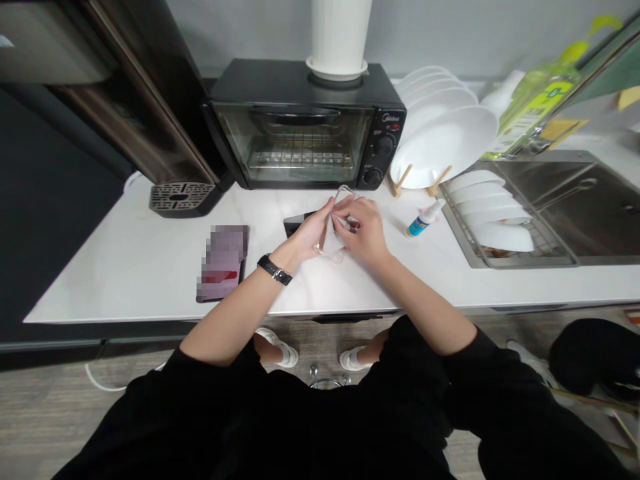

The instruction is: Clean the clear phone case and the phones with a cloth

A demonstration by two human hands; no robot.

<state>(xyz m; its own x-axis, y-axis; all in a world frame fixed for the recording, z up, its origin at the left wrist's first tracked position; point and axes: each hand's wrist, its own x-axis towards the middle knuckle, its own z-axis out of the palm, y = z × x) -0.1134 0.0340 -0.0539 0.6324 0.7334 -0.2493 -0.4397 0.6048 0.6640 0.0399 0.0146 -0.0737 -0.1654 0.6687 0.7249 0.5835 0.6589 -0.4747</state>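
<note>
**Two hands on a clear case at the counter**

Both hands meet over the white counter (150, 267), just in front of the black toaster oven (305, 123). Between them is a clear phone case (341, 200), see-through and pale, so its edges are hard to trace. Its long axis runs roughly from the near left to the far right, with the far end pointing toward the oven door and the near end dipping toward the counter below the palms. The case looks tilted, its upper end raised above the knuckles.

The left hand (310, 233), with a black watch (274, 269) on its wrist, is curled narrowly around the left edge of the case, fingertips pressed to it. The right hand (364, 232) closes over the right side, fingers bent inward and gripping the case near its middle. Whether something small is pinched under the right fingers cannot be told.

A dark phone (296, 223) lies flat on the counter just behind the left hand, partly hidden by it. To the right, near the right hand but apart from it, a small white spray bottle (424, 219) with a blue label lies on its side, nozzle toward the plates (450, 140) standing in a wooden rack. A dark flat object (223, 262), blurred out, rests well to the left. White bowls (493, 213) sit in the sink drainer.
</note>
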